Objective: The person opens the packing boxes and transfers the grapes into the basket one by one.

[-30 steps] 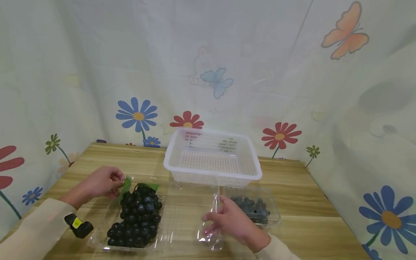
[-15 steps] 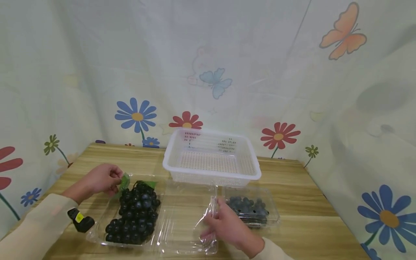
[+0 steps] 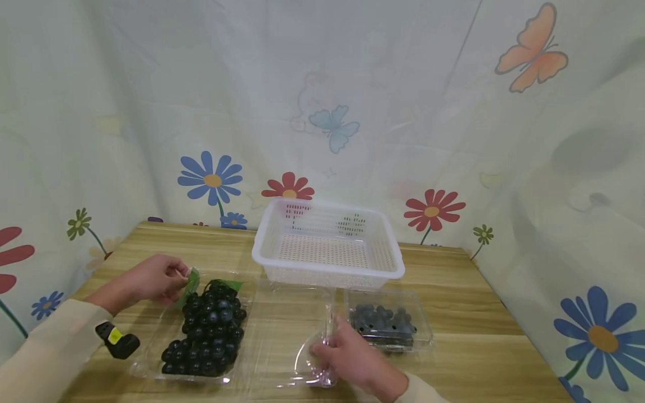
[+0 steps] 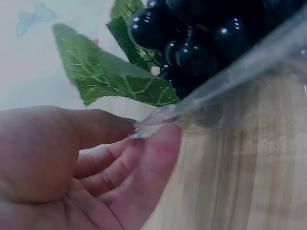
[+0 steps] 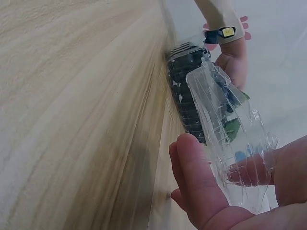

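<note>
A bunch of dark grapes (image 3: 214,330) with green leaves lies in the left half of an opened clear plastic clamshell box (image 3: 151,364). My left hand (image 3: 158,278) pinches the box's rim between thumb and fingertips, right beside a leaf (image 4: 112,76). The box's clear lid (image 3: 287,330) is folded out to the right, tilted up from the table in the right wrist view (image 5: 225,120). My right hand (image 3: 353,352) grips the lid's outer edge, thumb on the inner side and fingers on the underside.
Behind the box stands a white perforated basket (image 3: 327,271). To the right, beyond my right hand, a smaller closed clear box (image 3: 423,330) holds dark round fruit (image 3: 383,320). Everything stands on a wood-grain table (image 3: 468,313) with a patterned curtain (image 3: 353,67) behind it.
The lid's outer edge has swung down and outward a little with my right hand. The grapes and box have slid slightly left. My left hand keeps its pinch at the rim.
</note>
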A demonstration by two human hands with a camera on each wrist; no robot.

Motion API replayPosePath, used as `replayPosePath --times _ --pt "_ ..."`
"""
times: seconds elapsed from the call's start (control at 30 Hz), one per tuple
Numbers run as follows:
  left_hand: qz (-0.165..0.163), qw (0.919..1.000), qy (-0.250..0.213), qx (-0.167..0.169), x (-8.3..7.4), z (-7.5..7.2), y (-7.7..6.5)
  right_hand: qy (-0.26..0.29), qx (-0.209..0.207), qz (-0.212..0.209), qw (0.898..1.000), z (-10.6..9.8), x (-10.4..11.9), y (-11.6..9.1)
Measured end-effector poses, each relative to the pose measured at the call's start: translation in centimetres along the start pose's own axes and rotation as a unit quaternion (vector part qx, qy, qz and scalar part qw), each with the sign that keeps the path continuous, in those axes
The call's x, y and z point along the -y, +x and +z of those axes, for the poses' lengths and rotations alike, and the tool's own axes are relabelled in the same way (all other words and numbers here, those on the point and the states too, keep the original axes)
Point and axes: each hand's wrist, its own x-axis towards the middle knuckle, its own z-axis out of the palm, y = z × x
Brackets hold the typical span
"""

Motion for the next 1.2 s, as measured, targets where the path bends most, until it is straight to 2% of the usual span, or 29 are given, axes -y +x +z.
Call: replayPosePath --times 0.17,0.27,0.37,0.53,0.67,0.8,0.9,1.03,1.2 --pt "-0.025 0.9993 0.007 0.027 0.2 0.1 -1.4 0.060 0.013 0.004 0.998 0.3 0.0 0.1" --pt "-0.027 0.9984 -0.007 0.050 0.1 0.4 -2.4 0.097 0.025 0.017 0.995 0.3 0.0 0.0" --pt "-0.034 0.9970 -0.027 0.064 0.1 0.8 -3.3 0.100 0.026 0.033 0.994 0.3 0.2 -0.4" --pt "-0.049 0.9934 -0.061 0.084 0.3 1.4 -3.9 0.043 0.019 0.044 0.998 0.1 0.7 -1.4" --pt "-0.052 0.9923 -0.074 0.085 0.3 1.4 -4.2 -0.052 0.013 0.021 0.998 -0.6 1.7 -1.9" --pt "-0.042 0.9932 -0.073 0.081 0.2 1.0 -4.3 -0.190 -0.006 0.015 0.982 -1.5 3.2 -2.2" --pt "-0.038 0.9938 -0.071 0.076 0.2 0.9 -4.2 -0.274 -0.004 0.015 0.962 -2.2 4.3 -2.2" --pt "-0.036 0.9936 -0.073 0.078 0.3 0.8 -4.2 -0.317 0.014 -0.013 0.948 -2.4 5.3 -1.4" --pt "-0.046 0.9926 -0.079 0.080 0.5 0.9 -4.2 -0.324 0.033 -0.043 0.944 -1.9 6.0 0.6"
